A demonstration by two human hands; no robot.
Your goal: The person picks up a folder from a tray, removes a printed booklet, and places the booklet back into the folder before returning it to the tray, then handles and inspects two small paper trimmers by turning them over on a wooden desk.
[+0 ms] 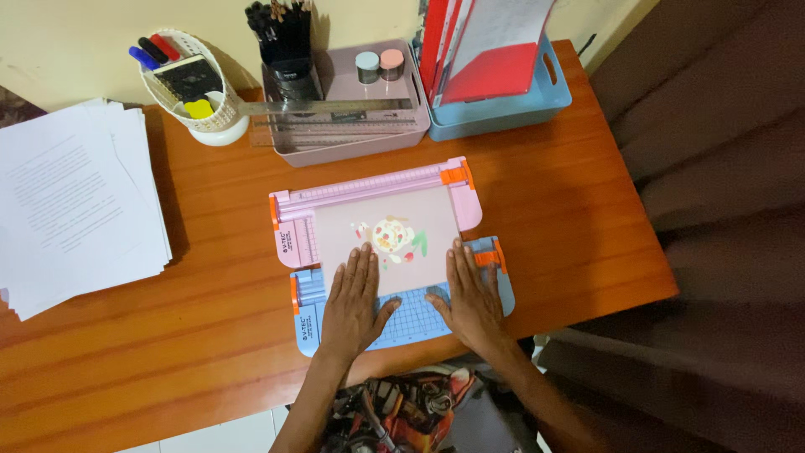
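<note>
Here, in the head view, both hands lie flat, palms down, fingers stretched out and close together, gripping nothing; the left hand [354,302] and the right hand [471,295] press on the lower edge of a pale pink sheet with a small colourful drawing [392,236], seemingly to keep it from sliding. The sheet lies across a pink plastic paper trimmer with orange end caps [377,191] and overlaps a blue plastic paper trimmer with a grid bed [411,319] just below it (the two touch edge to edge); both sit on an orange-brown wooden desk [579,218]. A stack of white printed pages [71,201] rests well apart at the left; a mauve plastic tray holding rulers [344,126] stands behind.
</note>
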